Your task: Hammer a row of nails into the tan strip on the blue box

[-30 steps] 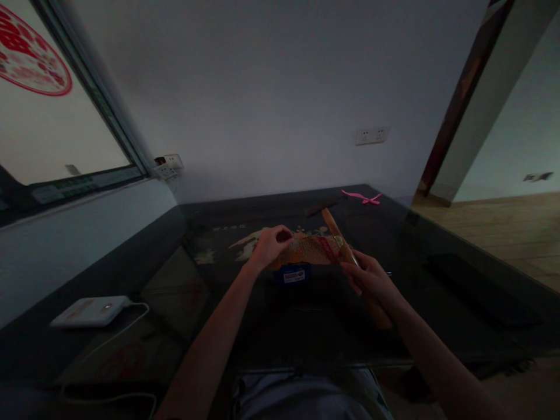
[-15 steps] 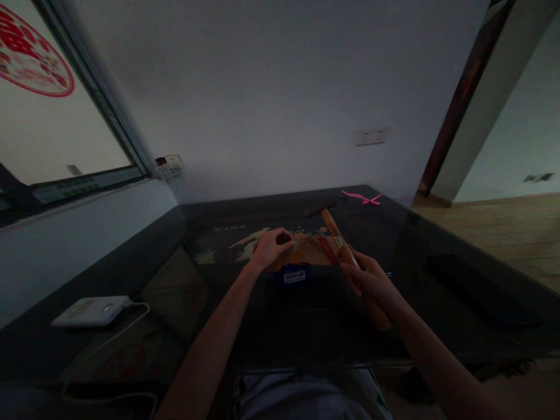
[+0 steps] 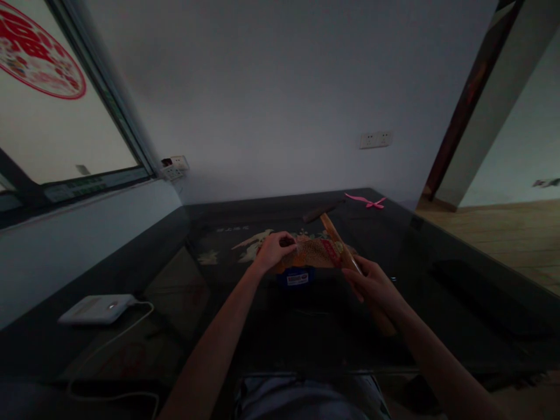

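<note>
My right hand is wrapped round the wooden handle of a hammer, whose dark head is raised at the far end. Beneath the handle lies a tan, speckled packet-like piece with a red band and an orange part. At its left side is my left hand, thumb and forefinger pinched together. Whatever sits between those fingertips is too small and dim to name. Just below the speckled piece, a blue object with a white label stands on the dark table.
A white power bank with a cable lies at the left of the glossy dark table. A pink ribbon rests at the back right. A dark flat object lies on the right. Sockets are on the wall behind.
The whole view has shifted slightly, so everything appears a little further right and lower. Both hands, the hammer and the speckled piece keep nearly the same places relative to one another.
</note>
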A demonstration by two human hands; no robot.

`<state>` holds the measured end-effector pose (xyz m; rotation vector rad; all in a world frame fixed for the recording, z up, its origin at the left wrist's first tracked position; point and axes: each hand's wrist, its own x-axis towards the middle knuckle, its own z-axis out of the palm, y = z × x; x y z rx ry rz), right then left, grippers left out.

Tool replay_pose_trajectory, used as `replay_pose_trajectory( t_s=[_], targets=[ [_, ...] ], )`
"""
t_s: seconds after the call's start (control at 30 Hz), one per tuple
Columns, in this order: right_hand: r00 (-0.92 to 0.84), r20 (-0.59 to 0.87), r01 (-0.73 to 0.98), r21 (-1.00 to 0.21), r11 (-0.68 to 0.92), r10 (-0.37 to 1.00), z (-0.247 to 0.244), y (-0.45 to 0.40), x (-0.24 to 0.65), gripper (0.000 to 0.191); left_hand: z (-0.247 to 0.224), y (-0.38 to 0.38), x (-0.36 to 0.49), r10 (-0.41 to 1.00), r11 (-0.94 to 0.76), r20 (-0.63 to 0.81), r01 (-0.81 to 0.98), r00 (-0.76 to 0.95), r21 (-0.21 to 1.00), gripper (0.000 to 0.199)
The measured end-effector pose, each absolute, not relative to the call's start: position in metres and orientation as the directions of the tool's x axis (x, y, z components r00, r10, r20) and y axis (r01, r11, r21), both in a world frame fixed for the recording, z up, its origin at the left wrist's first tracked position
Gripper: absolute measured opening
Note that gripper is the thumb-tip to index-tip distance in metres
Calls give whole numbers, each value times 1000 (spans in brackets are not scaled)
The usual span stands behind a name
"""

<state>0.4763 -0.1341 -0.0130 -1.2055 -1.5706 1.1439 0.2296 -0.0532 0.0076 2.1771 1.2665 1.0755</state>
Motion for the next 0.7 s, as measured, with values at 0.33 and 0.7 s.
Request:
replay_pose_trajectory(
  t_s=[0.33,0.7],
  targets=[
    [-392,58,435,-868,240,918,49,-133,493,42,4,-49,228,867,-494,411,590,281,639,10],
    [-488,-19,632,-697,338,873,84,-128,494,32,1,-48,227,882,-469,390,588,266,659,9]
  ],
)
